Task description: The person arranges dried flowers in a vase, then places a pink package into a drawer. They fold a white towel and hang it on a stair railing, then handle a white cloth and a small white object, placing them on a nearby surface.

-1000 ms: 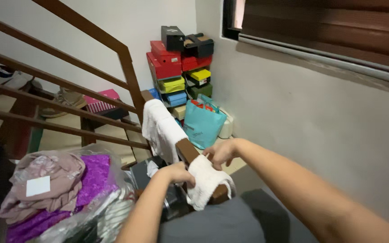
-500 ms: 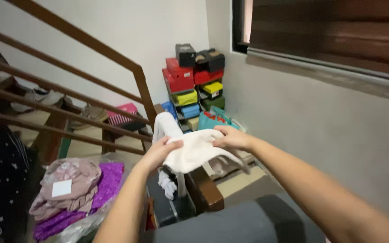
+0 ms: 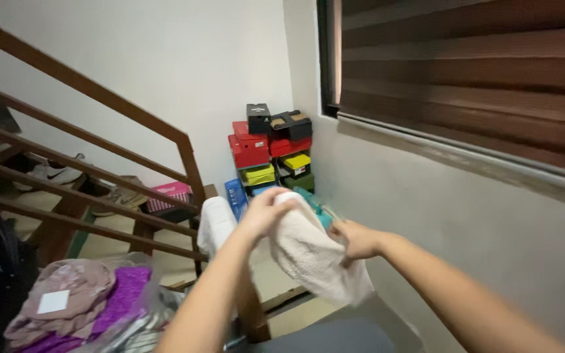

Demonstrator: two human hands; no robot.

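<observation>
Both my hands hold a small white fluffy towel (image 3: 312, 255) up in the air in front of me. My left hand (image 3: 264, 210) grips its upper edge. My right hand (image 3: 356, 240) grips its right side, lower down. The towel hangs slanted between them, its lower end loose. Behind my left hand a second white towel (image 3: 215, 223) is draped over a brown wooden rail (image 3: 251, 314).
A brown stair railing (image 3: 99, 104) crosses the left side. A stack of coloured shoe boxes (image 3: 269, 150) fills the corner. Folded pink and purple clothes in a clear bag (image 3: 80, 301) lie at lower left. A grey wall and dark window blinds (image 3: 479, 72) are on the right.
I have lifted the towel off the wooden rail and raised it. My left hand moved up to its top edge, and my view tilted upward.
</observation>
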